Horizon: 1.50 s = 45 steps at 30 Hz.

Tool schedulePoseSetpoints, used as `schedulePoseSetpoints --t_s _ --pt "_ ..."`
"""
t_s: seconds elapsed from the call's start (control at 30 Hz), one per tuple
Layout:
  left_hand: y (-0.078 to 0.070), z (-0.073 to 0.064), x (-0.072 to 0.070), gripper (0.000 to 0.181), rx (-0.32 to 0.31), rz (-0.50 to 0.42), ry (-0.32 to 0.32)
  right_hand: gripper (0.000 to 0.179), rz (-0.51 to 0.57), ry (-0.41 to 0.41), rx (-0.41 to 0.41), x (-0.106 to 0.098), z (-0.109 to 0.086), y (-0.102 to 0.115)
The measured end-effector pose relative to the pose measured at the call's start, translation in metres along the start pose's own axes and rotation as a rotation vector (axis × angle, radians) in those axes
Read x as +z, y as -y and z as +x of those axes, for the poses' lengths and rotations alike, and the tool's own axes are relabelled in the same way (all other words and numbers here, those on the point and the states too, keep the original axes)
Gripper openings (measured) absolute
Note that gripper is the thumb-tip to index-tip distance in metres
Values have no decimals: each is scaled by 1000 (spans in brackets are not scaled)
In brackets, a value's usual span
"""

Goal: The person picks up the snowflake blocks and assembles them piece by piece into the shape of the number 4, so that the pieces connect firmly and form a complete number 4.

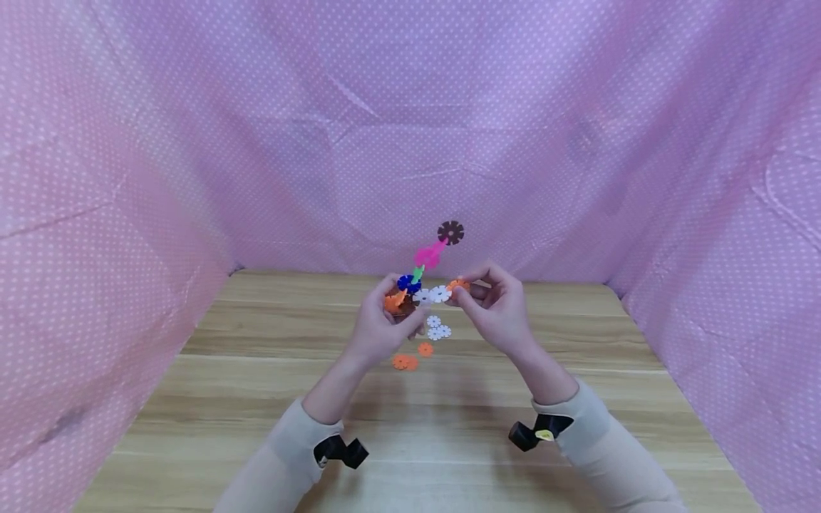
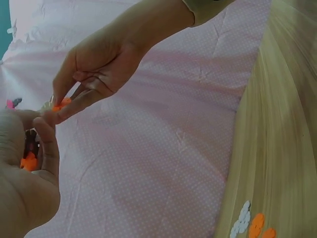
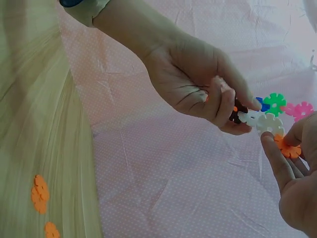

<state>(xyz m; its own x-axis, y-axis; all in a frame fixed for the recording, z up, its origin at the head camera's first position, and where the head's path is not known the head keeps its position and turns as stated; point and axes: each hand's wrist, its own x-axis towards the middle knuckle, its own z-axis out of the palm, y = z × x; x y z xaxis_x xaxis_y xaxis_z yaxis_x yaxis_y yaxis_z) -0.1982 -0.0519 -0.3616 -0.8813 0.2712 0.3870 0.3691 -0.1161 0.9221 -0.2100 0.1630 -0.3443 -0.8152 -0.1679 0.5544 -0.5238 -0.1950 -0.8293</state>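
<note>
My left hand (image 1: 383,324) grips a chain of notched plastic discs above the table. Orange, brown and blue discs (image 1: 408,284) lie at its fingers. From there a green disc (image 3: 275,104), pink discs (image 1: 428,256) and a dark brown disc (image 1: 451,232) stretch up and away. Two white discs (image 1: 439,293) reach across toward my right hand (image 1: 499,311). Between thumb and fingers, that hand pinches an orange disc (image 3: 288,146), which meets the end white disc in the right wrist view. Whether their slots are fully joined I cannot tell.
Below the hands on the wooden table (image 1: 256,399) lie a few loose white discs (image 1: 435,333) and loose orange discs (image 1: 405,363). Pink dotted cloth (image 1: 410,142) hangs behind the table and on both sides. A black camera (image 1: 535,432) is strapped to each sleeve.
</note>
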Motion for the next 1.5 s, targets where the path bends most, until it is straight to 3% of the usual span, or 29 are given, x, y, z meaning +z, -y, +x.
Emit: schedulePoseSetpoints --t_s 0.27,0.47,0.73,0.9,1.07,1.17,1.33,1.5 --pt "-4 11 -4 16 9 25 -34 14 1 46 -49 1 7 -1" --pt "-8 19 -9 15 29 47 -35 11 -56 83 -88 2 16 2" --pt "-21 32 -13 18 87 78 -68 13 -63 69 -119 4 32 7" --pt "-26 31 -15 19 83 63 -80 23 -170 96 -101 2 34 10" --pt "-23 17 -20 18 61 87 -110 41 -260 185 -56 -6 20 5" --pt "-18 6 -22 17 22 94 -125 33 -297 251 -16 -9 5 -12" --pt "-13 -12 -22 18 -73 73 -108 18 -461 352 74 -11 -27 -47" --pt "-16 -15 -24 22 -124 58 -140 10 -639 462 104 -10 -40 -74"
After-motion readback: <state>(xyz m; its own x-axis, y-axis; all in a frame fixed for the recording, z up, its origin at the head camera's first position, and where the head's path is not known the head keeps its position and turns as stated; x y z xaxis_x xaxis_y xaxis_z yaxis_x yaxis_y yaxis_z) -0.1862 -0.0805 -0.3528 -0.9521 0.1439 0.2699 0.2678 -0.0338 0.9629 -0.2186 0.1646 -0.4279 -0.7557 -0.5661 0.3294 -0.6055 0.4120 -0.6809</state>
